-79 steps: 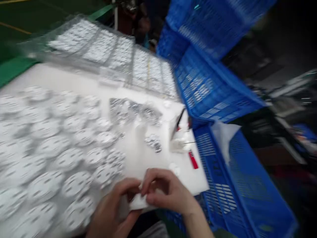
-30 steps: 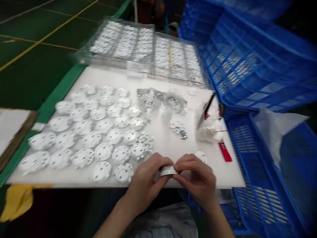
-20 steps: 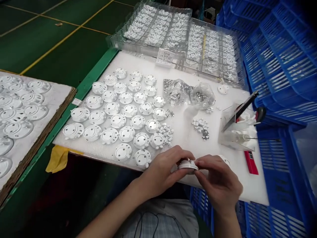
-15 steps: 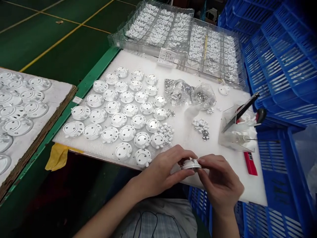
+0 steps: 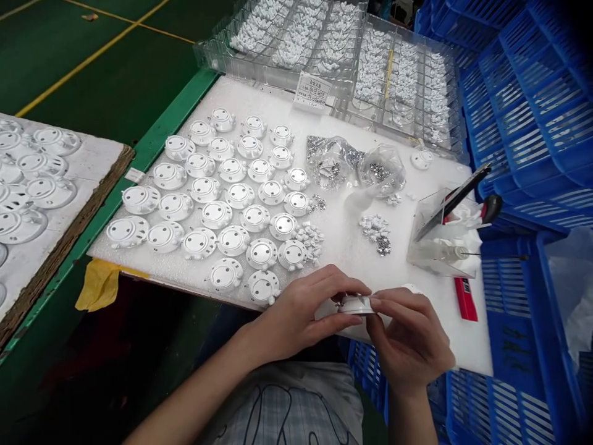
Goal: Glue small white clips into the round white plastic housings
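Over the near edge of a white foam sheet (image 5: 343, 247), the left hand (image 5: 301, 312) and right hand (image 5: 410, 343) pinch one round white plastic disc (image 5: 356, 304) between their fingertips, beside rows of matching discs (image 5: 222, 198).

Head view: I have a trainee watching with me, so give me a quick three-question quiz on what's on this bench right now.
1. True or false: both hands grip one white round part.
2. Where does the red flat piece lie? A) among the rows of round parts B) on the white foam sheet near its right edge C) in the blue crate
3. What stands at the far edge of the foam sheet?

Key:
1. True: left hand and right hand pinch it together.
2. B
3. Clear compartment trays of small white pieces.
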The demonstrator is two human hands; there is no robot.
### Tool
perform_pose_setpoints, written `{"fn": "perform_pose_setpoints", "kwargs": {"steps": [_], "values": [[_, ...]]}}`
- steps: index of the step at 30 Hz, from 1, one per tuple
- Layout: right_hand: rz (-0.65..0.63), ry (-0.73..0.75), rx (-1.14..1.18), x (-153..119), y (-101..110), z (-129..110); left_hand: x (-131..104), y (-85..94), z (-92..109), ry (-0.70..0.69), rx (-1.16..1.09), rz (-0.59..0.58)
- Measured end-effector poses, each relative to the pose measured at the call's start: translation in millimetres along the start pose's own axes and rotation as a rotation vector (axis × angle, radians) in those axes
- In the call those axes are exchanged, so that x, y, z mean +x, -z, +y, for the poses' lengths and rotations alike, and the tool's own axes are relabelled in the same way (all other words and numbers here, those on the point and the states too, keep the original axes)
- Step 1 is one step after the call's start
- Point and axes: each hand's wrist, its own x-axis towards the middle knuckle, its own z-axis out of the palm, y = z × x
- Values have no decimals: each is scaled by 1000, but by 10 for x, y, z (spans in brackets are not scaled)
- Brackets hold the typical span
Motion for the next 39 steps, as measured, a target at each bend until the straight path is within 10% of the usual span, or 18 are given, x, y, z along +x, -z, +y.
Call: {"fn": "perform_pose_setpoints", "kwargs": {"steps": [28,39], "values": [[126,50,135,-53,-29,-2,-70,62,163,74,-186,-122],[71,54,71,74,9,-141,-147,-40,65,-78,-336,-2]]}}
